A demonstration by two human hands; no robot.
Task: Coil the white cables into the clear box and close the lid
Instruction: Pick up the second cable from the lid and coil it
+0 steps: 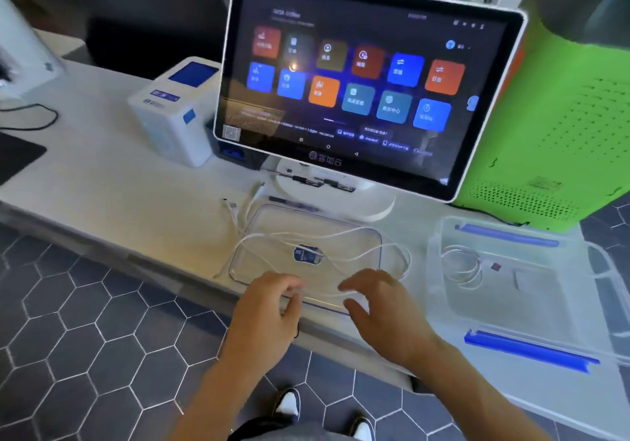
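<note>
Both hands are working at the near edge of the counter (102, 181), right over the lid (306, 236), which is lying flat in front of the screen (358, 75). The loose cable (341, 236) is sprawling across that lid in wide loops, with its plug ends trailing off toward ten o'clock. The left hand (269, 307) is curling its fingers at the cable's near strand and looks to be pinching it, though blur is blurring the contact. The right hand (381, 307) is hovering with fingers half bent and spread, reaching for the strand near it; I cannot tell whether it is gripping anything yet.

Over at three o'clock the box (511, 270) is standing open, blue clips (525, 352) on its near and far rims, and one coil (460, 266) is already lying inside at its left end. So one cable is in, one is out, and the lid is still off.

To do this step well, I'd say the left hand should be anchoring one end while the right is drawing the slack into even loops, keeping them small enough to fit beside the first coil. Watch those trailing plugs: they could be snagging on the screen's foot (341, 198) as the cable is coming in. Lifting the bundle clear of the lid before carrying it toward three o'clock is the safer line.
</note>
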